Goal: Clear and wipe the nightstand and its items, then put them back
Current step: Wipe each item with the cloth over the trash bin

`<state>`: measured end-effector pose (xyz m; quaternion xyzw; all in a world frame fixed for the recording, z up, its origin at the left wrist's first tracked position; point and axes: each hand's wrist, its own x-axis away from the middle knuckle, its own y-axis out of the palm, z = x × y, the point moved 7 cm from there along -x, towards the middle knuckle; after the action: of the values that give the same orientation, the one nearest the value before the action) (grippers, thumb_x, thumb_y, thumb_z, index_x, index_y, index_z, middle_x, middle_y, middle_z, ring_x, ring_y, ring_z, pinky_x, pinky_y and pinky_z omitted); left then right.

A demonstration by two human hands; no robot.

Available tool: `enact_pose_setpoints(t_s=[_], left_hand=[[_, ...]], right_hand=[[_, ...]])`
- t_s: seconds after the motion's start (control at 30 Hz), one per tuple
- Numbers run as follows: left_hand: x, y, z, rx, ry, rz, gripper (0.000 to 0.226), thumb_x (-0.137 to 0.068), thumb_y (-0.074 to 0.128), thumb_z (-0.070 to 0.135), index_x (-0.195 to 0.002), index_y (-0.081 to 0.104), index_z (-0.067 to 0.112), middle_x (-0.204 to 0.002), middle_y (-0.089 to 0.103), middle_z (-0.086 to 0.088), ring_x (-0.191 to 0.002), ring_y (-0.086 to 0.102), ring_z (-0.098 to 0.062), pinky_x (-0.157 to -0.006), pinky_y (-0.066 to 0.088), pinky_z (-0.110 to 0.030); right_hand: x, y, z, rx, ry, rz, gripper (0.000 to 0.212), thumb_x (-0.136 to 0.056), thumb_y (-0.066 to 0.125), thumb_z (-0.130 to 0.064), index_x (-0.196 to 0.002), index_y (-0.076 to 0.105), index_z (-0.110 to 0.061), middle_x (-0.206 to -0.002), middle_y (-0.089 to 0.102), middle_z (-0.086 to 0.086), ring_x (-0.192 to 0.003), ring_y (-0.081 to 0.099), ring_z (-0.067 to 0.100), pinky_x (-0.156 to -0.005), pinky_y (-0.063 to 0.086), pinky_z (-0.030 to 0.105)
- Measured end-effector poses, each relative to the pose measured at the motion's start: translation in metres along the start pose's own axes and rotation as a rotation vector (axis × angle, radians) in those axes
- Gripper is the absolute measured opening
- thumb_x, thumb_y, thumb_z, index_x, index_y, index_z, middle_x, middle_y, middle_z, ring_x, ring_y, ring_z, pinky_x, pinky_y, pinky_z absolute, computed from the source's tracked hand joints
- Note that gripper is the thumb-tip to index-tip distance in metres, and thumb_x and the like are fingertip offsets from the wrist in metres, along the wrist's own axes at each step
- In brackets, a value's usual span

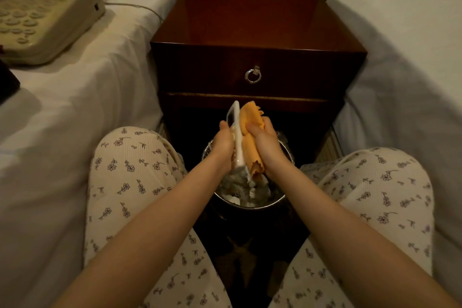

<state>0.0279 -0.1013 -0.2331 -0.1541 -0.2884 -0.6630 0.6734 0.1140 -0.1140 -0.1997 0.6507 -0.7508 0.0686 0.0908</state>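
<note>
Head view: a white remote [238, 141] is gripped upright in the left hand [223, 144], fingers curled round its edge. An orange cloth [251, 119] is clenched in the right hand [268, 147] and pressed against the remote, above a waste bin [273, 201]. Beyond, the nightstand [250, 25] is seen, and a telephone [42, 17] is laid on the left bed [75, 87].

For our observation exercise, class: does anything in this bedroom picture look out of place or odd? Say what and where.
The telephone sits on the left bed, its cord trailing over the sheet, instead of on the nightstand. Odd for a phone, though it fits clearing for wiping. Nothing looks spilled or damaged.
</note>
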Motion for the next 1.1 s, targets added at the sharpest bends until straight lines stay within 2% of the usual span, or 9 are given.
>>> enact_pose_setpoints(t_s=[0.1,0.27,0.43,0.53,0.6,0.73,0.87,1.0,1.1], left_hand=[[0.009,0.016,0.001,0.112,0.034,-0.157,0.047,-0.1,0.027,0.045,-0.081,0.057,0.014,-0.054,0.065,0.0,-0.054,0.064,-0.011,-0.05,0.051,-0.019],[0.018,0.017,0.009,0.174,0.015,-0.144,0.054,-0.1,0.026,0.046,-0.132,0.046,0.008,-0.126,0.057,-0.016,-0.116,0.055,-0.03,-0.082,0.045,-0.036],[0.01,0.012,0.012,0.207,0.087,-0.141,0.043,-0.102,0.026,0.038,-0.077,0.051,0.012,-0.063,0.054,-0.004,-0.06,0.054,-0.012,-0.047,0.048,-0.017],[0.014,0.011,0.012,0.213,0.073,-0.132,0.051,-0.102,0.022,0.041,-0.113,0.059,0.008,-0.092,0.065,-0.01,-0.088,0.06,-0.021,-0.07,0.051,-0.027],[0.019,0.013,0.011,0.152,0.004,-0.105,0.056,-0.101,0.02,0.045,-0.137,0.042,0.008,-0.121,0.059,-0.016,-0.109,0.056,-0.03,-0.083,0.043,-0.037],[0.018,0.015,0.016,0.067,0.036,-0.075,0.047,-0.101,0.024,0.041,-0.129,0.046,0.009,-0.084,0.057,-0.008,-0.072,0.055,-0.022,-0.065,0.045,-0.032],[0.009,0.015,0.016,0.111,0.091,-0.112,0.053,-0.102,0.019,0.042,-0.122,0.051,0.004,-0.083,0.059,-0.007,-0.074,0.058,-0.018,-0.065,0.048,-0.03],[0.019,0.016,0.011,-0.024,0.06,-0.08,0.042,-0.103,0.017,0.041,-0.104,0.046,0.01,-0.075,0.054,-0.007,-0.064,0.053,-0.019,-0.058,0.043,-0.028],[0.02,0.021,0.016,-0.03,0.101,-0.102,0.041,-0.103,0.019,0.04,-0.103,0.048,0.011,-0.078,0.055,-0.006,-0.067,0.054,-0.017,-0.058,0.045,-0.028]], right_hand=[[0.01,0.009,-0.005,0.136,-0.18,-0.018,0.009,-0.098,0.043,-0.021,-0.106,0.044,-0.024,-0.09,0.056,-0.007,-0.08,0.058,0.008,-0.067,0.047,0.02],[0.005,-0.004,0.013,0.245,0.025,0.094,0.029,-0.1,0.037,-0.025,-0.126,0.042,-0.015,-0.088,0.052,-0.008,-0.074,0.053,0.009,-0.057,0.038,0.02],[0.019,0.016,-0.017,0.307,-0.347,-0.026,0.01,-0.095,0.047,-0.022,-0.105,0.048,-0.024,-0.096,0.058,-0.002,-0.086,0.057,0.009,-0.069,0.044,0.019],[0.009,0.007,0.002,0.31,-0.21,0.057,0.018,-0.097,0.043,-0.024,-0.113,0.048,-0.018,-0.096,0.056,-0.001,-0.084,0.056,0.013,-0.066,0.043,0.023],[0.002,-0.012,0.017,0.199,0.026,0.2,0.027,-0.097,0.04,-0.025,-0.122,0.045,-0.015,-0.091,0.053,-0.003,-0.08,0.055,0.014,-0.066,0.043,0.028],[0.0,-0.025,-0.004,0.013,-0.123,0.294,0.021,-0.096,0.043,-0.024,-0.114,0.049,-0.016,-0.085,0.052,-0.008,-0.074,0.052,0.007,-0.061,0.04,0.023],[-0.001,-0.004,-0.007,0.244,-0.253,0.107,0.006,-0.092,0.05,-0.024,-0.098,0.05,-0.026,-0.1,0.058,0.003,-0.085,0.057,0.014,-0.066,0.041,0.022],[-0.011,-0.031,0.01,0.288,-0.085,0.353,0.017,-0.094,0.044,-0.028,-0.107,0.051,-0.019,-0.112,0.055,0.012,-0.089,0.057,0.023,-0.067,0.042,0.027],[-0.002,-0.033,-0.016,0.264,-0.294,0.376,0.02,-0.095,0.048,-0.025,-0.11,0.053,-0.014,-0.107,0.047,0.002,-0.08,0.049,0.007,-0.062,0.036,0.015]])
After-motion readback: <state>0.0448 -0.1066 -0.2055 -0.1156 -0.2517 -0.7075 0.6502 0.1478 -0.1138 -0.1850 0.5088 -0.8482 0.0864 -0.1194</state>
